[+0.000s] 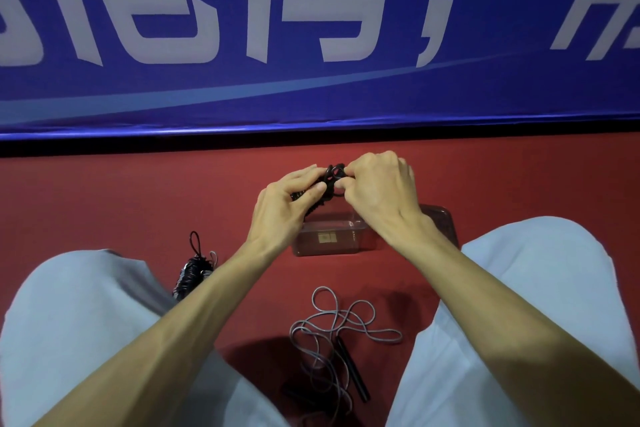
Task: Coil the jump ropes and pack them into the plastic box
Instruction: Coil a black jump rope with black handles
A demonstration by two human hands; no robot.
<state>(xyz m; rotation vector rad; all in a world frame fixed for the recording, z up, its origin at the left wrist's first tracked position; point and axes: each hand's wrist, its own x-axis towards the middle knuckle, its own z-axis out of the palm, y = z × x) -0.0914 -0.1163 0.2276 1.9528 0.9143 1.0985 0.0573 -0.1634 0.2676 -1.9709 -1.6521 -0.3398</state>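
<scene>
The work surface is a red floor (pixel 104 204), bounded at the far side by a blue banner (pixel 311 94) printed with large white characters. The person sits on the floor; the trouser legs (pixel 86 322), light grey, frame the work area on both sides. The left hand (pixel 287 208) and the right hand (pixel 377 194) are raised together near the far edge of the floor. Both grasp one black jump rope (pixel 333 177), which is wound into a tight bundle. The left hand's fingers curl around the body of the bundle. The right hand's fingertips pinch the loops at its upper end. The bundle is held off the floor, above and just beyond the plastic box (pixel 325 241). The box is clear and stands on the floor below the hands, between the two forearms. A flat clear plastic piece (pixel 441 218) lies just beside the box on its right and is partly hidden by the right wrist. A second black rope bundle (pixel 192 276) lies on the floor beside the left knee. A grey rope (pixel 346 321) lies loose in open loops between the legs, with a black handle (pixel 353 373) at its near end.
</scene>
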